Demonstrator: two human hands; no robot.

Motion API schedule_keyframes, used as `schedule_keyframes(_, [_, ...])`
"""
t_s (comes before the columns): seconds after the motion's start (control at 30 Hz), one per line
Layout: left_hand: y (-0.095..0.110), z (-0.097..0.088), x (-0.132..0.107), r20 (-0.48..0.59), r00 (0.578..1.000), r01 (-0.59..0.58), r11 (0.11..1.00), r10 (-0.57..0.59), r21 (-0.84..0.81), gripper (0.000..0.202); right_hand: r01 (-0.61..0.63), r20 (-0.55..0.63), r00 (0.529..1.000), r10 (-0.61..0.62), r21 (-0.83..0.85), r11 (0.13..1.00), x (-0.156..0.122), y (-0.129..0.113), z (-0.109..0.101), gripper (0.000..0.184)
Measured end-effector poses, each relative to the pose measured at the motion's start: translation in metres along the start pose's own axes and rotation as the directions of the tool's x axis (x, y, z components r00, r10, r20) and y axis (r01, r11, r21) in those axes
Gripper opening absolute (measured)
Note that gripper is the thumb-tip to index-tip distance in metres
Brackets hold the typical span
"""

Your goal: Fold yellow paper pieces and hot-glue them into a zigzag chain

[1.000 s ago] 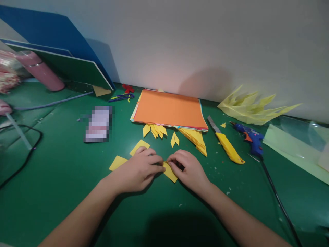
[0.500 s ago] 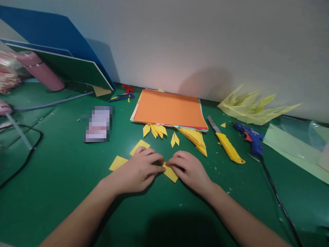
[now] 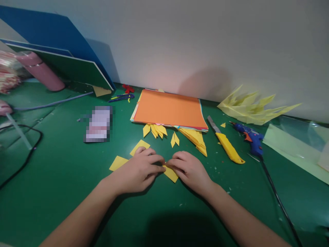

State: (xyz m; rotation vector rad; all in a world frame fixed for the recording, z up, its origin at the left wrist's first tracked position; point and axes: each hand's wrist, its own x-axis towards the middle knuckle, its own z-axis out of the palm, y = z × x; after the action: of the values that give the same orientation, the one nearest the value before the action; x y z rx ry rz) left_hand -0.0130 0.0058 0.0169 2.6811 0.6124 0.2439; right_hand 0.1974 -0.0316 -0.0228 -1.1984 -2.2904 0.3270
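Observation:
My left hand (image 3: 140,168) and my right hand (image 3: 190,169) meet fingertip to fingertip on the green mat, both closed in a pinch on a small yellow paper piece (image 3: 171,174) that lies pressed flat between them. Part of that paper is hidden under my fingers. Two loose yellow paper squares (image 3: 117,163) (image 3: 139,145) lie just left of and behind my left hand. Folded yellow petals (image 3: 157,130) and a fanned stack of folded yellow pieces (image 3: 195,138) lie behind my hands.
A stack of coloured sheets, orange on top (image 3: 169,109), lies by the wall. To the right are a yellow utility knife (image 3: 226,144), a blue glue gun (image 3: 250,138) with its black cord, and pale yellow folded paper (image 3: 250,106). A pink bottle (image 3: 39,70) and boards stand far left.
My right fingers have flattened and slid slightly left over the yellow piece, covering more of it. My left hand has hardly moved.

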Motion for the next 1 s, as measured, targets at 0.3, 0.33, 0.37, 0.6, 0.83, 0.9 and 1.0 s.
schedule_keyframes(0.3, [0.0013,-0.0007,0.0012,0.013,1.0,0.013,1.0,-0.013,-0.005,0.03,0.017,0.001,1.0,-0.017,-0.001,1.0,0.0003,0.0008,0.0002,0.027])
schedule_keyframes(0.33, [0.0016,-0.001,0.0012,0.016,1.0,0.015,1.0,-0.015,-0.006,0.03,0.019,0.001,1.0,-0.019,0.0,1.0,0.0003,0.0008,0.0004,0.027])
schedule_keyframes(0.37, [0.0019,-0.0012,0.0012,0.019,1.0,0.015,1.0,-0.015,-0.007,0.03,0.021,0.0,1.0,-0.021,0.001,1.0,0.0003,0.0008,0.0006,0.027])
schedule_keyframes(0.6, [0.0016,-0.0014,0.0014,0.015,0.999,0.03,0.999,-0.029,-0.024,0.03,0.022,0.004,1.0,-0.022,-0.001,1.0,0.0007,0.0012,0.0,0.026])
schedule_keyframes(0.83, [0.0031,-0.0004,0.002,0.005,0.998,0.071,0.995,-0.07,-0.065,0.028,0.031,0.034,0.999,-0.031,0.022,0.999,0.0002,-0.0027,-0.0058,0.022])
schedule_keyframes(0.9, [0.0044,0.0003,0.0022,0.001,0.996,0.09,0.993,-0.09,-0.074,0.028,0.033,0.025,0.999,-0.034,0.011,0.999,-0.0008,-0.0035,-0.0065,0.021])
schedule_keyframes(1.0, [0.0057,0.0015,0.0025,-0.007,0.994,0.107,0.992,-0.107,-0.07,0.028,0.006,-0.004,1.0,-0.006,-0.016,1.0,-0.0025,-0.0033,-0.0073,0.02])
